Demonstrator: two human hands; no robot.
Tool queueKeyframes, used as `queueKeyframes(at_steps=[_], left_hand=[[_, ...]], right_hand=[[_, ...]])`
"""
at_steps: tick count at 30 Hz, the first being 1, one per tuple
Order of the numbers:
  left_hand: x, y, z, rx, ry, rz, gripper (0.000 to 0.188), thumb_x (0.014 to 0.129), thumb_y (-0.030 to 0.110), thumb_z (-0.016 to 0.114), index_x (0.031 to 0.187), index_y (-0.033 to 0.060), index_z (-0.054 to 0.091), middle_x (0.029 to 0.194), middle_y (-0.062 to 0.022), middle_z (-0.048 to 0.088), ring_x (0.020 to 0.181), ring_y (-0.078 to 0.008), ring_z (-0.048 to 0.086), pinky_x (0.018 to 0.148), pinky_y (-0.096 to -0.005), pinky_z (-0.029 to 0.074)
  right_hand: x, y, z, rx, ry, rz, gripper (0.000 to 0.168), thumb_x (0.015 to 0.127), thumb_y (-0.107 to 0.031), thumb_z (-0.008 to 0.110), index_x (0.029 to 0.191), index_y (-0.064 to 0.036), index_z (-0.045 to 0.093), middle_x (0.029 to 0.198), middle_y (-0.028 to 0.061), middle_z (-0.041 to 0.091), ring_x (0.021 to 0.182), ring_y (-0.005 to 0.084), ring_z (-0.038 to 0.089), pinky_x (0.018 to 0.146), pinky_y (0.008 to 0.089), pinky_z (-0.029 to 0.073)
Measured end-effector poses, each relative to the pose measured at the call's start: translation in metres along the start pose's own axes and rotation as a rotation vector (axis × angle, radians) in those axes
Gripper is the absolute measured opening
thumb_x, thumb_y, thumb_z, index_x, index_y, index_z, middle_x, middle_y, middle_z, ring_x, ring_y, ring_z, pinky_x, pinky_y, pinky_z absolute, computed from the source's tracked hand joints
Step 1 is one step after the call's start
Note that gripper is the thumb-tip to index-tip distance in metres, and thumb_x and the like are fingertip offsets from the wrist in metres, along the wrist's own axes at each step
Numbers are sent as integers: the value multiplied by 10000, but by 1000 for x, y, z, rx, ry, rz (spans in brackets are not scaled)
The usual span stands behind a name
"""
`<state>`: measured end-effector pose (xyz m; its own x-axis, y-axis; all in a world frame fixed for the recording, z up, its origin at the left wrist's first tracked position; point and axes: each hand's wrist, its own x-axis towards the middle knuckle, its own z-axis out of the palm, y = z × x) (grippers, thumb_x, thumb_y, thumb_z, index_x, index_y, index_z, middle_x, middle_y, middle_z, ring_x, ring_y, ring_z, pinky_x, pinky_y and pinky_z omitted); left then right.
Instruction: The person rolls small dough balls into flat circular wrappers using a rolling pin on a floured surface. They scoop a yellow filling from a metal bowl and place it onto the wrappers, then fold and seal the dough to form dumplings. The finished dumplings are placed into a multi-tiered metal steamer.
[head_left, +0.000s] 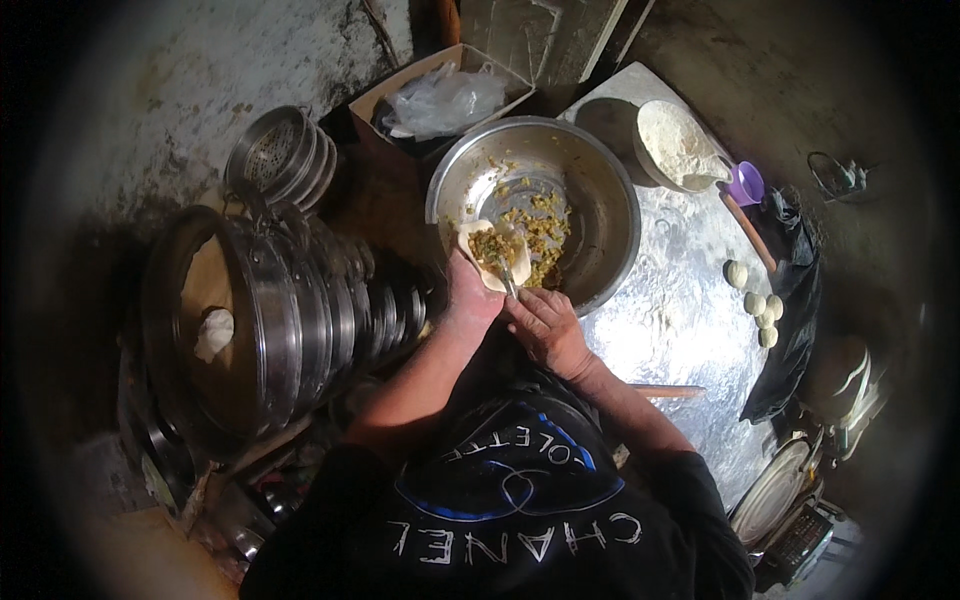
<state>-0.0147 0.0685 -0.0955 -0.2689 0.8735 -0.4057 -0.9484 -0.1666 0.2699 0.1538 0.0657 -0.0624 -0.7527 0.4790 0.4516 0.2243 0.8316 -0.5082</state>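
A round dough wrapper (519, 259) lies open in my left hand (474, 289), heaped with chopped green and yellow filling (489, 249). My right hand (549, 326) grips a small metal utensil (509, 277), whose tip touches the filling; its exact kind is hidden. Both hands are over the near edge of a large steel basin (630, 225), and more loose filling (551, 232) lies on its bottom and wall. To the left, one pale, shaped dough piece (216, 334) rests on the lining inside a big round metal steamer (259, 322).
On the floured metal table (660, 262) are a bowl of flour (671, 142), a purple cup (746, 184), a wooden rod (750, 232), several dough balls (737, 274), another rod (671, 391) and black plastic (787, 315). Perforated steamer trays (274, 154) and a cardboard box (367, 105) stand behind, left.
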Motion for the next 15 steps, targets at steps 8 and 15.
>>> queueKeyframes(at_steps=[8,15], left_hand=[[-10,22,-20,-149,-173,-134,352,965,340,459,1154,84,610,1077,-89,657,1012,-272,624,833,-454,530],[-31,49,-23,-43,-95,31,310,945,287,503,1072,31,622,1067,-134,664,1015,-297,620,900,-408,516]], right_hand=[[5,21,-36,90,299,571,225,893,-149,646,1096,-58,679,869,151,667,806,307,632,703,386,502],[-27,60,-19,5,-82,624,204,863,-225,580,961,-104,712,874,171,689,801,386,648,743,449,520]])
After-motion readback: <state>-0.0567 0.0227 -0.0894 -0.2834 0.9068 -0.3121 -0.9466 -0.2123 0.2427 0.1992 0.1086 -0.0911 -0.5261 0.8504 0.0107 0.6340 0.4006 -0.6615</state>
